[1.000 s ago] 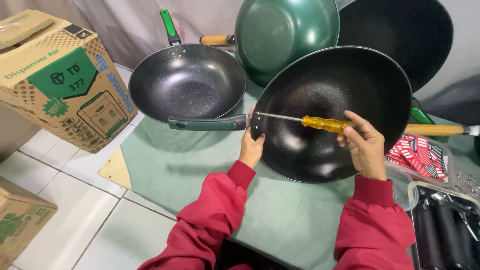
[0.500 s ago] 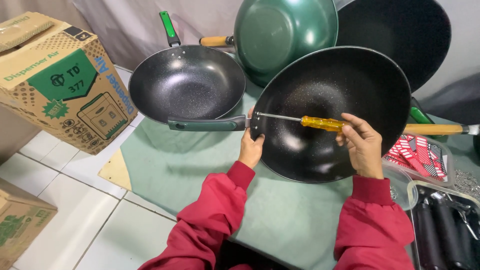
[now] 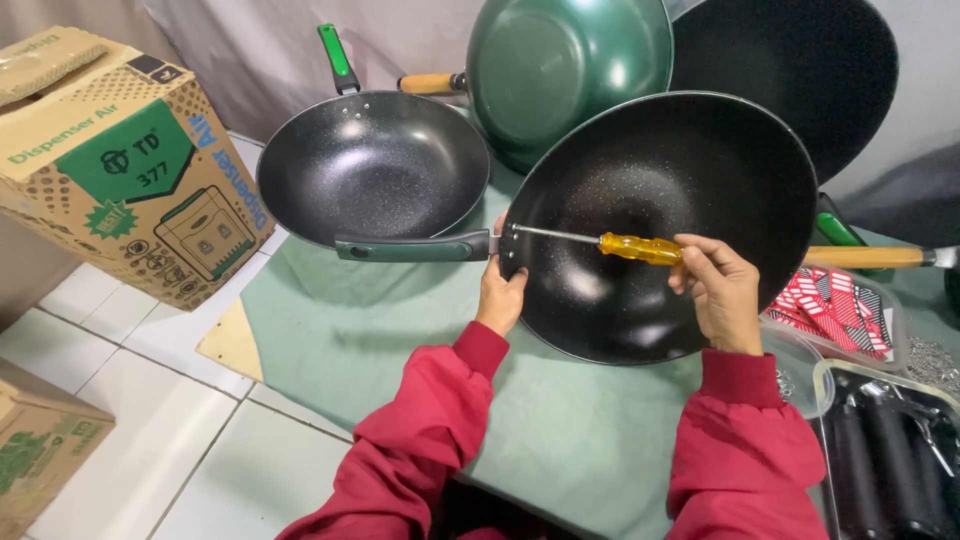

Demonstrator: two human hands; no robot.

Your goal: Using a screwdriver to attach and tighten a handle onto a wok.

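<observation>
- Cardboard first: a printed box (image 3: 115,165) stands well to the left of the tilted black wok (image 3: 665,220), on white floor tiles (image 3: 130,400).
- Between the box and that wok we see a smaller speckled pan (image 3: 375,165) lying on the green cloth (image 3: 380,330).
- Our left hand (image 3: 500,295) grips the left rim of the tilted wok, fingers curled shut around the edge just beside the dark green handle (image 3: 410,247).
- Across the wok's inside runs a screwdriver (image 3: 600,243), its tip at the handle joint.
- Our right hand (image 3: 718,290) has its fingers clamped on the screwdriver's yellow grip, in front of the wok's bowl.
- Behind the wok lean a green wok (image 3: 560,70) and another black one (image 3: 800,70).
- Right of the wok sit a tray of red packets (image 3: 835,305) and a bin of black handles (image 3: 885,460).
</observation>
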